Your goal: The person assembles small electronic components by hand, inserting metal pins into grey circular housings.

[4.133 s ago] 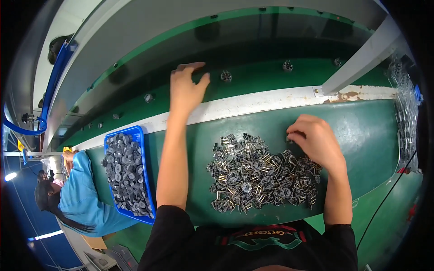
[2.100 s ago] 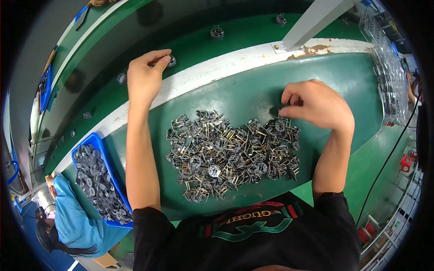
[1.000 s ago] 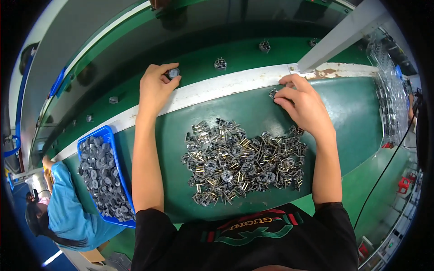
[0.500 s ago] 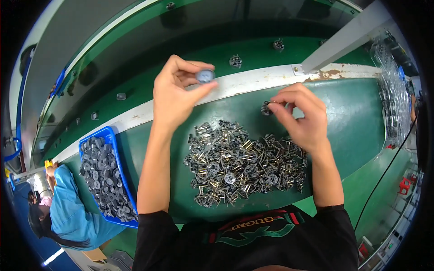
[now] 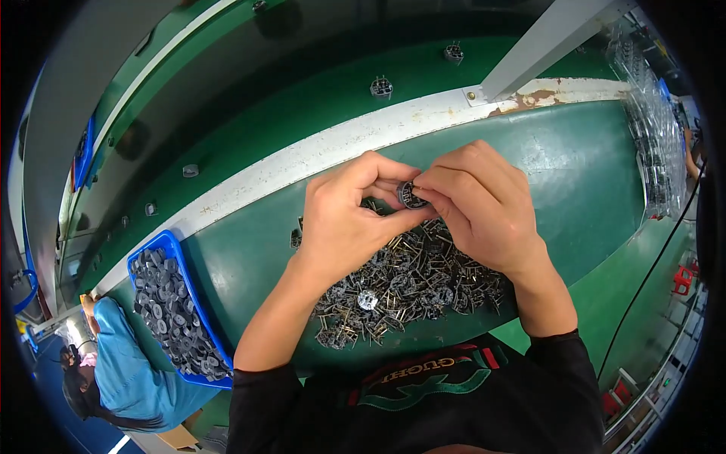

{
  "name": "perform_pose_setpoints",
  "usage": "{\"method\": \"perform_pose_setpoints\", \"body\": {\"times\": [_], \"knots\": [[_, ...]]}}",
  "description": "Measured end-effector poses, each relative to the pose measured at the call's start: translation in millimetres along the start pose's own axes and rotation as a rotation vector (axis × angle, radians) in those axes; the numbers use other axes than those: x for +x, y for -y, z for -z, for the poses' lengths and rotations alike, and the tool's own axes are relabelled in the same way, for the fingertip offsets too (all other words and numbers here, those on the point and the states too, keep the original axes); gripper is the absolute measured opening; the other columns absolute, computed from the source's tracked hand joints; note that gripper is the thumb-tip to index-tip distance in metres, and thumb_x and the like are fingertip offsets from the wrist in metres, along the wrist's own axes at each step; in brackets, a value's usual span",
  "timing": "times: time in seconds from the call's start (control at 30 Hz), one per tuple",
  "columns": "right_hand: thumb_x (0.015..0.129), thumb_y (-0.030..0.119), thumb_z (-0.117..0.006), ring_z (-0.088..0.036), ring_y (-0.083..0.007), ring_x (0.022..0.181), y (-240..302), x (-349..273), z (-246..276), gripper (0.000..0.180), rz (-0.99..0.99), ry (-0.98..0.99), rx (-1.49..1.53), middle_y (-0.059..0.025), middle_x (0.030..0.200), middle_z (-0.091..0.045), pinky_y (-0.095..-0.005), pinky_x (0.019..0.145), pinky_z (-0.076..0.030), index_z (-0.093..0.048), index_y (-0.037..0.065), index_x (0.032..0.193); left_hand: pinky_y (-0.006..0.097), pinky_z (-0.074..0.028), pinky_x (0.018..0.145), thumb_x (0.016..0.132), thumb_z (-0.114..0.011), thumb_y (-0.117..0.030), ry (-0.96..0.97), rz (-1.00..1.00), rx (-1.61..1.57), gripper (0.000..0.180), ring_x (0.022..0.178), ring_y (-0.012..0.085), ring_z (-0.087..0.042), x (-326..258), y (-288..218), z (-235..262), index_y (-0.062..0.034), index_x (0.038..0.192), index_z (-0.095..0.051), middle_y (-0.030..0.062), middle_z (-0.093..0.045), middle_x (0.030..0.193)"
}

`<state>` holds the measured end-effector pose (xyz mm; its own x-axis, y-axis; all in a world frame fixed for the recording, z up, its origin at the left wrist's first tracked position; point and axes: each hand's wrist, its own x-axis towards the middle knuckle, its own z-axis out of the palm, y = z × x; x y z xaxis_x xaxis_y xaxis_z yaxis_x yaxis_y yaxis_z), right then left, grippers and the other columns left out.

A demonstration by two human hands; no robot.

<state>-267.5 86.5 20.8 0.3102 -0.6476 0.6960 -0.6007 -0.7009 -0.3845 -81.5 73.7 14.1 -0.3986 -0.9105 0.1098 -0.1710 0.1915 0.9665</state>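
Observation:
My left hand [image 5: 349,219] grips a small round grey plastic housing [image 5: 409,196] between thumb and fingers, its open side showing metal contacts inside. My right hand [image 5: 488,208] meets it there, thumb and fingertips pinched at the housing's right side. The small metal-pinned insert that this hand held earlier is mostly hidden by the fingers; how deep it sits in the housing I cannot tell. Below both hands spreads a heap of similar inserts with brass pins [image 5: 401,291] on the green tabletop [image 5: 575,174].
A blue bin [image 5: 184,265] of grey housings [image 5: 168,306] stands at left. Beyond a white rail [image 5: 363,135], several assembled pieces, one [image 5: 381,87] near the middle, lie on a green belt. A post [image 5: 544,49] and clear plastic packaging [image 5: 650,151] stand right; a blue-clad person [image 5: 136,371] sits left.
My hands have come together above the heap. The left moved right and down with the housing; the right moved left with the insert, which now meets the housing. The view has shifted slightly.

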Motion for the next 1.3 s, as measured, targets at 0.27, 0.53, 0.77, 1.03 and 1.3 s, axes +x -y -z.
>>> {"method": "perform_pose_setpoints", "body": {"times": [0.27, 0.53, 0.77, 1.03, 1.3], "knots": [[0.077, -0.001, -0.069, -0.062, -0.024, 0.071, -6, -3, 0, 0.021, -0.124, 0.036, 0.16, -0.0069, 0.087, -0.064, -0.0317, 0.057, -0.05, -0.07, 0.002, 0.098, 0.022, -0.056, 0.076, 0.085, -0.07, 0.01, 0.043, 0.224, -0.44, 0.026, 0.085, 0.0121, -0.071, 9, 0, 12, 0.009, 0.112, -0.068, 0.0147, -0.074, 0.098], [0.08, 0.014, -0.074, -0.066, -0.0306, 0.072, -34, -2, 70, 0.019, -0.636, 0.844, 0.015, -0.0114, 0.079, -0.068, -0.0402, 0.064, -0.05, -0.069, 0.003, 0.096, 0.025, -0.052, 0.076, 0.085, -0.072, -0.005, -0.395, 0.15, 0.053, 0.022, 0.081, 0.0121, -0.068, 52, 49, 68, 0.004, 0.105, -0.073, 0.0098, -0.073, 0.09], [0.075, 0.011, -0.072, -0.065, -0.0311, 0.08, -36, -4, 62, 0.016, -0.536, 0.898, 0.044, -0.0107, 0.081, -0.065, -0.0416, 0.068, -0.05, -0.072, 0.007, 0.09, 0.034, -0.052, 0.076, 0.085, -0.073, -0.027, -0.498, 0.143, 0.759, 0.025, 0.078, 0.0237, -0.067, 56, 98, 138, -0.0069, 0.1, -0.078, 0.0154, -0.072, 0.093], [0.066, -0.002, -0.076, -0.06, -0.0259, 0.073, -39, -3, 55, 0.016, -0.328, 0.642, 0.181, -0.007, 0.08, -0.062, -0.0361, 0.068, -0.05, -0.067, 0.002, 0.079, 0.038, -0.051, 0.084, 0.078, -0.071, -0.021, -0.476, 0.072, 0.936, 0.041, 0.09, 0.0302, -0.063, 15, 74, 205, -0.0112, 0.118, -0.073, 0.0174, -0.067, 0.113], [0.079, -0.01, -0.064, -0.065, -0.0152, 0.078, -24, -3, 33, 0.013, -0.684, 0.314, 0.832, -0.0097, 0.094, -0.064, -0.025, 0.064, -0.051, -0.061, -0.001, 0.087, 0.032, -0.054, 0.081, 0.081, -0.071, -0.001, -0.341, 0.277, 0.829, 0.038, 0.09, 0.0242, -0.067, -4, 81, 208, -0.0075, 0.118, -0.072, 0.0148, -0.069, 0.109]]}}
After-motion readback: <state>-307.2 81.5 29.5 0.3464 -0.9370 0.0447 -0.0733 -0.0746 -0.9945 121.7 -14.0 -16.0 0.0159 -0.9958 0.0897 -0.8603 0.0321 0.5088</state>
